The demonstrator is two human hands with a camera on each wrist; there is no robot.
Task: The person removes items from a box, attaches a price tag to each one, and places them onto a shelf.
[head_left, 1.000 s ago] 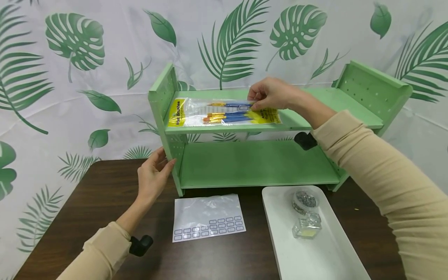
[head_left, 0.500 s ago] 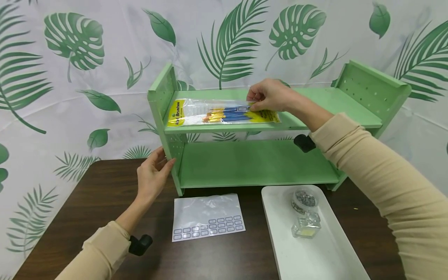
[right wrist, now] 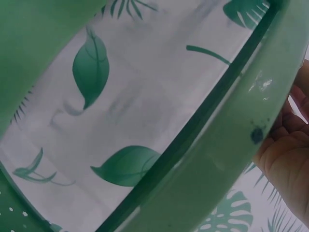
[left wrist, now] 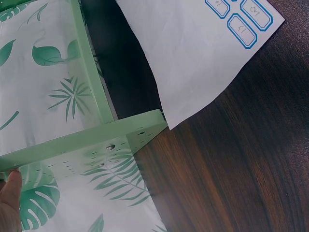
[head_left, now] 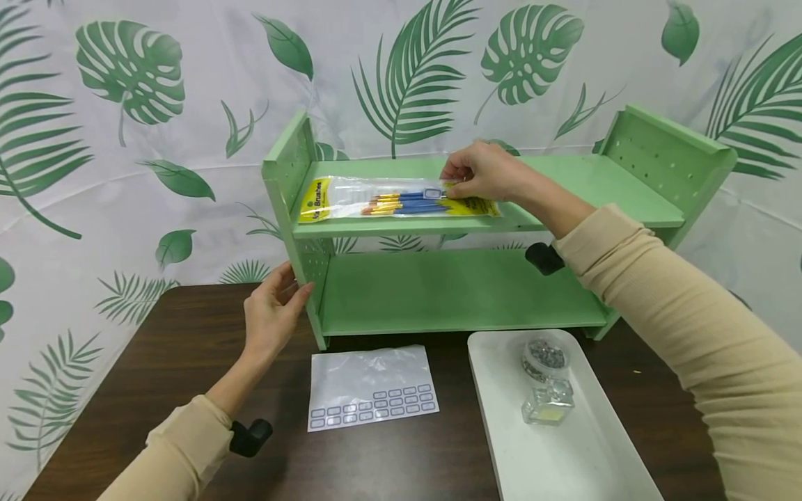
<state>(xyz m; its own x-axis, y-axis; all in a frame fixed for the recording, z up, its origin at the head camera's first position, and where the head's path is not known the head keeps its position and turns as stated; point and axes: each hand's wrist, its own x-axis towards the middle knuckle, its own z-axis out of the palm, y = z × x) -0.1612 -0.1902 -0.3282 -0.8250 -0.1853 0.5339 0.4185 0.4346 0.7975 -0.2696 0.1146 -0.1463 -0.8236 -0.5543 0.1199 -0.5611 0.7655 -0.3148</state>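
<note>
A clear packet of paintbrushes [head_left: 401, 198] with yellow ends lies along the left part of the green shelf's [head_left: 464, 292] upper board. My right hand [head_left: 485, 170] pinches its upper edge near the right end, beside a small blue-framed label [head_left: 432, 194] on the packet. In the right wrist view the board's front edge hides that hand's fingertips. My left hand [head_left: 272, 309] grips the front edge of the left side panel [head_left: 301, 257], thumb in front and fingers on the outer side. Only part of that hand shows at the left wrist view's lower left corner.
A sheet of blue-framed labels [head_left: 372, 369] lies on the dark wooden table [head_left: 188, 348] before the shelf. To its right, a white tray [head_left: 520, 466] holds a round tub of silvery bits [head_left: 546, 358] and a clear square container [head_left: 548, 402]. A leaf-print cloth [head_left: 207, 69] hangs behind.
Inside the packet the brushes have slid closer together, the upper one joining the rest. The small label shows more fully beside my right fingertips. Both hands have stayed in nearly the same places.
</note>
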